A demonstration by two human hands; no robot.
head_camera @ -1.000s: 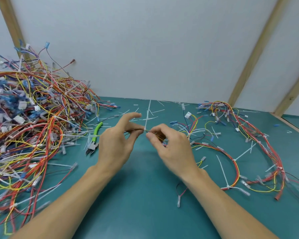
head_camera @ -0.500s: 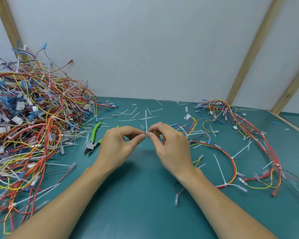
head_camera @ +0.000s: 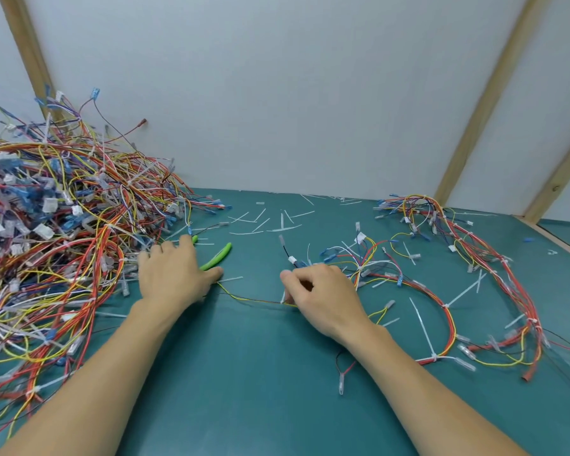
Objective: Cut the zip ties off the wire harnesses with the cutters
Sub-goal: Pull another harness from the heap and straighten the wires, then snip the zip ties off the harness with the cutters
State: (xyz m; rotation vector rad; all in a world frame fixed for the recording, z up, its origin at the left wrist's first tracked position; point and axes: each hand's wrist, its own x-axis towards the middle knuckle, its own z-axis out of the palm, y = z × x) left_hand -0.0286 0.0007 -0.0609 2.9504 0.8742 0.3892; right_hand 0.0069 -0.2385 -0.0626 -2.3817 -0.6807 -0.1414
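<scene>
My left hand point(head_camera: 170, 278) lies palm down on the green-handled cutters point(head_camera: 218, 256) at the edge of the big harness pile, its fingers curled over them; one handle sticks out between thumb and forefinger. My right hand point(head_camera: 323, 297) pinches a thin yellow-and-black wire point(head_camera: 250, 299) low on the teal table point(head_camera: 260, 373), next to a white zip tie point(head_camera: 282, 296) on that wire. The wire runs left as far as my left thumb. The cutter jaws are hidden under my left hand.
A tall tangled pile of wire harnesses point(head_camera: 53, 245) fills the left side. A looser harness point(head_camera: 441, 311) with several white zip ties spreads across the right. Cut zip tie pieces point(head_camera: 277, 222) litter the table near the back wall.
My hands have come apart and dropped to the table. The left hand let go of the wire and moved left onto the cutters. The right hand lowered the wire.
</scene>
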